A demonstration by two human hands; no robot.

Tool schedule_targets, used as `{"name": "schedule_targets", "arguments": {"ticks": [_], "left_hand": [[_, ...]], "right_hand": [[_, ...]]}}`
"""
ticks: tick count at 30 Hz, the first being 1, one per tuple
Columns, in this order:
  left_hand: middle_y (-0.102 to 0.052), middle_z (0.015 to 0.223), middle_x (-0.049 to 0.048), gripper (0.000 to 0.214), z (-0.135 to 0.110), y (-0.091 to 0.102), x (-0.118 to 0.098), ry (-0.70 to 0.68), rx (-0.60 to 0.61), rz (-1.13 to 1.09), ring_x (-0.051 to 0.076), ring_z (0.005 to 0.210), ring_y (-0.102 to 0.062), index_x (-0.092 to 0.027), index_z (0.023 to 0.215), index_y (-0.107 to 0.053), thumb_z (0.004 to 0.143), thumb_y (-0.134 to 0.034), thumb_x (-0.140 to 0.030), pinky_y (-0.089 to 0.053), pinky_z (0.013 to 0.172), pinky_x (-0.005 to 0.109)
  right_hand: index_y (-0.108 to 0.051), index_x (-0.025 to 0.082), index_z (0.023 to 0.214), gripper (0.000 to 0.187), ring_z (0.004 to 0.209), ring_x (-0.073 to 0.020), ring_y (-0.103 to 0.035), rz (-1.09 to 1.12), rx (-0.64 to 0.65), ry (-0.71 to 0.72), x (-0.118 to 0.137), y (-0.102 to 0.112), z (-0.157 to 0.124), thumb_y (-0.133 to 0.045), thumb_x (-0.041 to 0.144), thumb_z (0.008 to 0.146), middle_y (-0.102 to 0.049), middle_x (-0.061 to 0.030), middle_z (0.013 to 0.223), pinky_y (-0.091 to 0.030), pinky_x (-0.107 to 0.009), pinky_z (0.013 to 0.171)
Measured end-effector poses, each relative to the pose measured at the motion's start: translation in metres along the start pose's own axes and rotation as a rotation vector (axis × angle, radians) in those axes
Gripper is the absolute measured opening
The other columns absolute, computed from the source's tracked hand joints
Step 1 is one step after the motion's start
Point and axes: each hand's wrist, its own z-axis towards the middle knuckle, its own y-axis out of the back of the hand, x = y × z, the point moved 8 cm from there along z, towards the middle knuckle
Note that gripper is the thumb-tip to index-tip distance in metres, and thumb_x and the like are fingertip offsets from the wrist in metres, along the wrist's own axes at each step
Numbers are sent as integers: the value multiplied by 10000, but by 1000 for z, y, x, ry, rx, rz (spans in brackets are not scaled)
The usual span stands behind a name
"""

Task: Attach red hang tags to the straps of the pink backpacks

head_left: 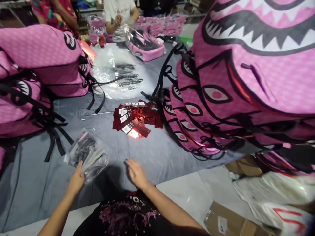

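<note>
My left hand (76, 180) grips the near edge of a transparent plastic bag (90, 154) with dark contents, which I cannot make out exactly. The bag lies on the grey cloth at the left front of the table. My right hand (136, 173) hovers or rests near the table's front edge, apart from the bag, its fingers loosely extended and nothing visible in them. Beyond it lies a fanned pile of dark red hang tags (137, 118) with white labels and red strings.
Pink backpacks (51, 62) are piled at left; a taller stack of pink backpacks (221, 91) leans at right, straps trailing. Transparent plastic sleeves (110, 72) lie behind the tags. A person (120, 19) handles a bagged backpack (145, 46) across the table. A cardboard box (226, 219) sits on the floor.
</note>
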Motion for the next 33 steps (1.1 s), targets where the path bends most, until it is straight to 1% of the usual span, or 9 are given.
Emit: {"name": "schedule_targets", "arguments": {"ticks": [4, 7, 10, 12, 14, 18, 23, 27, 33], "left_hand": [[-451, 1482, 192, 644, 17, 51, 4, 153, -77, 115, 336, 1360, -456, -92, 1440, -414, 811, -516, -186, -445, 1058, 469], [-336, 1551, 197, 691, 16, 88, -45, 167, -179, 205, 400, 1449, -278, -139, 1440, -399, 777, -580, -214, -324, 1092, 630], [-310, 1582, 118, 688, 8, 95, -173, -157, -254, 264, 291, 1490, -222, -217, 1485, -347, 822, -525, -185, -229, 1186, 544], [-422, 1521, 111, 578, 7, 76, -279, -477, -220, 278, 291, 1446, -325, -221, 1418, -467, 843, -489, -160, -239, 1175, 563], [-369, 1560, 51, 579, 24, 59, -360, -567, -224, 278, 251, 1468, -288, -282, 1447, -430, 880, -464, -172, -226, 1194, 525], [-280, 1599, 80, 677, 87, 37, -457, -631, -252, 268, 278, 1502, -184, -242, 1499, -342, 864, -570, -192, -187, 1202, 532], [-662, 1219, 88, 250, 127, 4, -470, -600, -146, 279, 225, 1247, -547, -160, 1129, -653, 947, -525, -273, -374, 1100, 499], [-698, 1058, 69, 314, 91, -24, -468, -642, -66, 292, 191, 1033, -645, -141, 1038, -668, 938, -546, -413, -461, 998, 445], [-615, 1334, 89, 483, 23, -31, -471, -836, -38, 244, 233, 1166, -604, -219, 1310, -574, 873, -628, -420, -435, 994, 393]], "right_hand": [[-585, 164, 1257, 400, 1216, -285, -560, -79, -245, -102, -63, 103, 1, -375, 380, 994, -603, -153, 1294, -433, -517, 1065], [-600, 140, 1247, 472, 1134, -311, -621, -125, -357, -201, -114, 177, -18, -321, 392, 963, -646, -183, 1236, -491, -512, 999], [-622, 120, 1220, 492, 994, -301, -690, -128, -360, -241, -151, 218, -38, -360, 416, 927, -706, -175, 1119, -548, -481, 911], [-647, 128, 1184, 487, 938, -288, -712, -111, -322, -229, -168, 226, -48, -391, 431, 901, -731, -154, 1057, -572, -440, 870], [-668, 144, 1153, 477, 914, -280, -723, -96, -280, -215, -178, 225, -53, -402, 440, 888, -744, -133, 1021, -587, -414, 844], [-678, 152, 1151, 477, 961, -271, -717, -37, -178, -172, -180, 216, -40, -395, 440, 897, -742, -121, 1047, -581, -419, 890], [-689, 157, 1131, 457, 952, -287, -714, 130, -130, -173, -152, 211, 3, -449, 444, 868, -745, -132, 1015, -561, -449, 910], [-686, 174, 1112, 431, 1019, -278, -682, 232, -157, -200, -118, 187, 49, -481, 458, 861, -722, -131, 1100, -507, -438, 969], [-624, 156, 1077, 444, 712, -177, -634, 433, -316, -295, -99, 160, 113, -533, 499, 810, -703, -46, 822, -531, -330, 740]]}}
